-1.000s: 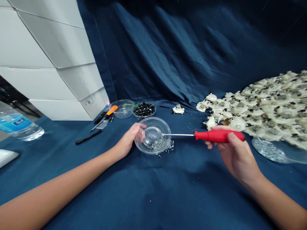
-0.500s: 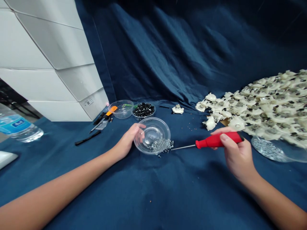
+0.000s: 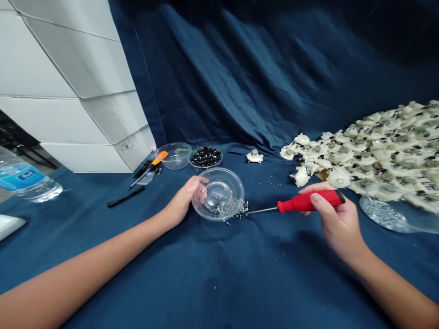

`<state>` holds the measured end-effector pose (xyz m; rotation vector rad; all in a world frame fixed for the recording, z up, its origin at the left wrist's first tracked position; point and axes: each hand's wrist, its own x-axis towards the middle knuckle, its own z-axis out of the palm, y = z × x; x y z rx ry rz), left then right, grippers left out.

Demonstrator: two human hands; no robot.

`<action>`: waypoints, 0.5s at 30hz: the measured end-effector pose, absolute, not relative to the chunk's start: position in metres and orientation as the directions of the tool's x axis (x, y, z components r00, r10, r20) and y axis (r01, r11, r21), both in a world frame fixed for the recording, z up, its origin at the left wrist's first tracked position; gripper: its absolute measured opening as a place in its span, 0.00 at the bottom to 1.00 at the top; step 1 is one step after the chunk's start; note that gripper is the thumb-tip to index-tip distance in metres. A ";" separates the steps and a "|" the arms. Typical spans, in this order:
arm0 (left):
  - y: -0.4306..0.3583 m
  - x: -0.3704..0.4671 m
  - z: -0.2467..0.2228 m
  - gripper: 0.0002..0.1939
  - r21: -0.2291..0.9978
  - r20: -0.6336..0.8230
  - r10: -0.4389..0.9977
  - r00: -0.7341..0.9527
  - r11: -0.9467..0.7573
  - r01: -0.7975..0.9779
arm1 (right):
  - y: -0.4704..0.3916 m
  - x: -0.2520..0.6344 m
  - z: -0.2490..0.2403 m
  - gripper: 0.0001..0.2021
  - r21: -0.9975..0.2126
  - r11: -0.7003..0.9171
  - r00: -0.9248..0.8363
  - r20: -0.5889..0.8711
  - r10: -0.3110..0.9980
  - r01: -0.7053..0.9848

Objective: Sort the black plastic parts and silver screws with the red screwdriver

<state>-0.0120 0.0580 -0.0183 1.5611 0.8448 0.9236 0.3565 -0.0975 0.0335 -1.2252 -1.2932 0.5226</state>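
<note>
My left hand [image 3: 188, 196] grips the left rim of a clear plastic bowl [image 3: 216, 180], its fingers closed on the edge and partly seen through the plastic. The bowl tilts toward me and to the right. Small silvery screws [image 3: 230, 208] lie along its lower right side, some of them on the cloth just outside the rim. My right hand [image 3: 338, 221] is wrapped round the red handle of a screwdriver [image 3: 302, 201]. The screwdriver's thin shaft points left, its tip at the edge of the screws by the bowl.
Behind the bowl stand a tub of black parts [image 3: 206, 156] and a clear lid [image 3: 174, 156]. White plastic parts [image 3: 384, 151] are heaped at right, beside a clear dish of screws [image 3: 384, 214]. White boxes [image 3: 92, 123] and a water bottle [image 3: 29, 180] stand left.
The screwdriver handle has turned slightly in my right hand and shifted a little to the left. The bowl and my left hand look the same.
</note>
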 end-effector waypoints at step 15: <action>0.058 -0.013 -0.018 0.26 0.983 0.132 0.880 0.457 -0.175 0.054 | -0.098 0.351 0.039 0.17 -0.942 0.336 0.225 0.327 0.918 -0.001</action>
